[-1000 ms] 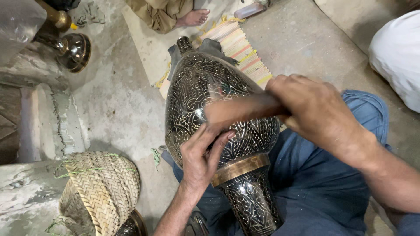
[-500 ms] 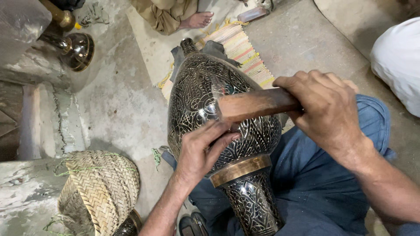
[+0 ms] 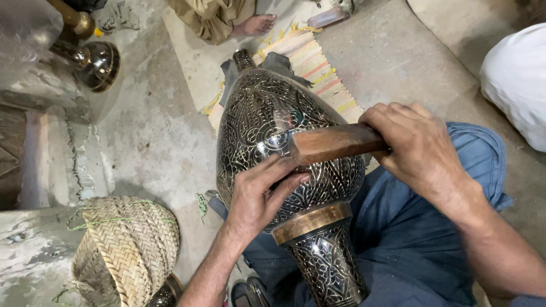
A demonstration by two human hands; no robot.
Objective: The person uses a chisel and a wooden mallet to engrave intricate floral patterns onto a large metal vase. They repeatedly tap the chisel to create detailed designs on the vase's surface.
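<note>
The right hand (image 3: 418, 150) grips a wooden mallet (image 3: 335, 143) whose head meets the engraved metal vase (image 3: 273, 128) lying across the lap, just above the left hand (image 3: 259, 196), which curls on the vase, perhaps pinching a hidden tool. Left of that hand lies bare concrete floor (image 3: 153, 142), with a woven basket (image 3: 128, 244) below; the vase's foot is cut off at the bottom edge.

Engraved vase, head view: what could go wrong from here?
1. The left hand has its fingers right under the striking end of the wooden block held by the right hand; a stray blow might catch them.
2. The engraved vase lies tilted across the person's lap with only the left hand steadying it, so it could roll or slip toward the concrete floor.
3. A hard hit may dent the patterned surface.
</note>
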